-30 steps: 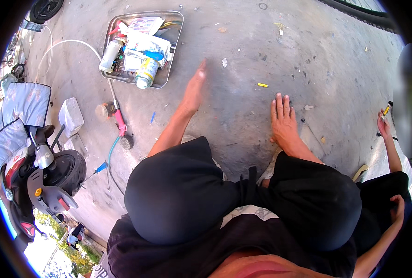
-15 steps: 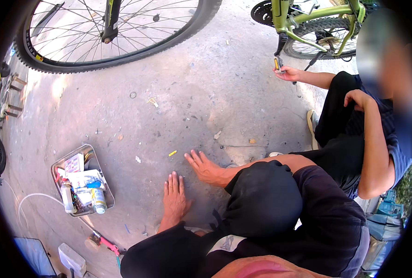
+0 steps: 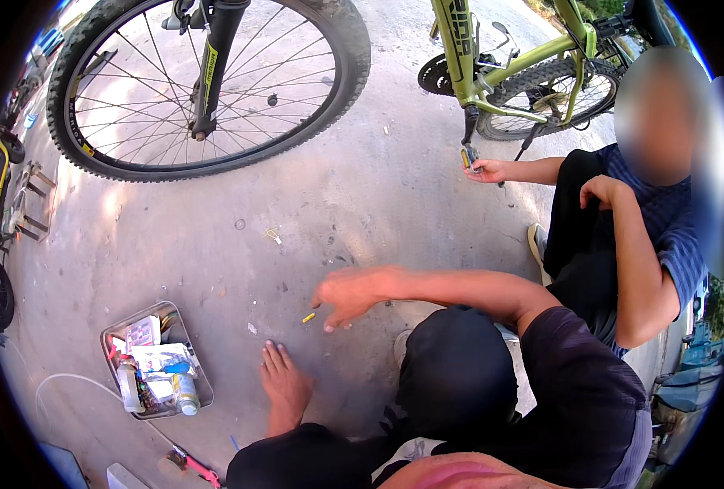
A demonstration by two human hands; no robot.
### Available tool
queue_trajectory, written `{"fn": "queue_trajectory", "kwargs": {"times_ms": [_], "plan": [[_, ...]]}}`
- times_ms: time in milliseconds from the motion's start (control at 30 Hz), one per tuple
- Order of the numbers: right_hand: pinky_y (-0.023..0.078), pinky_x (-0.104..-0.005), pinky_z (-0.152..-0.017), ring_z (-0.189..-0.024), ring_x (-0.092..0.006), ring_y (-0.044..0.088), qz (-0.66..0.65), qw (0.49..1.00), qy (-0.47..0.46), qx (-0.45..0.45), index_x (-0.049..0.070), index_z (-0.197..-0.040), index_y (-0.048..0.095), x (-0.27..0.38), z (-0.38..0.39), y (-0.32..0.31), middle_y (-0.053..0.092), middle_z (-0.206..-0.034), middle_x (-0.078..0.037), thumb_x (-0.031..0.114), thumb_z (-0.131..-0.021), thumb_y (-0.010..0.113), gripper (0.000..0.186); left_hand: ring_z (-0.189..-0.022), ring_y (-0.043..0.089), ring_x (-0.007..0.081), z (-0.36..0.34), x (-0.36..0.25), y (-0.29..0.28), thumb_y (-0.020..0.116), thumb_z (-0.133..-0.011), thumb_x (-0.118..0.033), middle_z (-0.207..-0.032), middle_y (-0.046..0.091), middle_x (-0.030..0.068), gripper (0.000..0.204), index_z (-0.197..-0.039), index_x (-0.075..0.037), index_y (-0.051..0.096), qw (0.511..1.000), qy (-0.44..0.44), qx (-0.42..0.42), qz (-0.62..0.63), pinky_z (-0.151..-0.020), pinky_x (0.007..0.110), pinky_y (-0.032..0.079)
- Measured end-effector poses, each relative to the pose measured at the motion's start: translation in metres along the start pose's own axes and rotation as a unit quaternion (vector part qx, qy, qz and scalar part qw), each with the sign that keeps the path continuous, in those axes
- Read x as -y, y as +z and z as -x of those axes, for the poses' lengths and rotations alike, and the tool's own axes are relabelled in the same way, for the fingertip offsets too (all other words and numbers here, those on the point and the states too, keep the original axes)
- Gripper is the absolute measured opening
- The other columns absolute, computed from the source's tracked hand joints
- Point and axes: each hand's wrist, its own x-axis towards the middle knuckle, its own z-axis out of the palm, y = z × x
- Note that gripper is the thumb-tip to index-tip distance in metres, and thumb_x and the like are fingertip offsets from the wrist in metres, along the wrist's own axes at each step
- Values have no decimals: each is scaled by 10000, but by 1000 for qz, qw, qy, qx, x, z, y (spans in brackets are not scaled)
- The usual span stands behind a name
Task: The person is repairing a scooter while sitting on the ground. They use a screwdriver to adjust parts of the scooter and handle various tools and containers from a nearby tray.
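Observation:
My right hand [image 3: 355,293] reaches out over the concrete ground [image 3: 215,253], slightly blurred, its thumb and fingers apart with nothing between them. Just beyond its fingertips lies a small yellow stick-like piece [image 3: 309,318]. My left hand [image 3: 287,385], palm down with fingers stretched out, is held near my left knee and grips nothing. To its left stands a metal tray [image 3: 207,371] with a clear bottle [image 3: 129,386], a spray can [image 3: 185,394], white packets [image 3: 160,359] and small parts.
A bicycle's front wheel [image 3: 215,169] stands ahead on the left. On the right, a person [image 3: 647,269] squats with a hand at the pedal [image 3: 468,157] of a green bicycle [image 3: 525,77]. A hose with a pink-handled tool [image 3: 197,468] lies near the tray.
My right hand has lifted off its flat pose, its arm swinging forward and its fingers bending downward near the yellow piece. My left hand has shifted slightly left. The head view has tilted upward.

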Motion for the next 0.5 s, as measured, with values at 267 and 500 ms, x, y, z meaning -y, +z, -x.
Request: {"fn": "queue_trajectory", "kwargs": {"times_ms": [267,500], "plan": [[504,-481,-1016,-1152,-335,662,369,906,-114,-174,-17,-943,772,102,81,-77,611,-1443,-208,178,-799,736,244,-1614,156,435,6,-23,8,897,-718,-563,-1731,155,298,1261,-1618,82,294,996,26,-17,85,-1278,539,221],[424,-558,-1112,-1224,-362,636,301,929,-133,-168,-14,-1202,727,121,95,24,629,-1385,-195,199,-844,691,418,-1617,146,429,6,-23,19,906,-702,-545,-1731,157,296,1261,-1616,77,301,988,42,-46,143,-1294,541,174]]}}
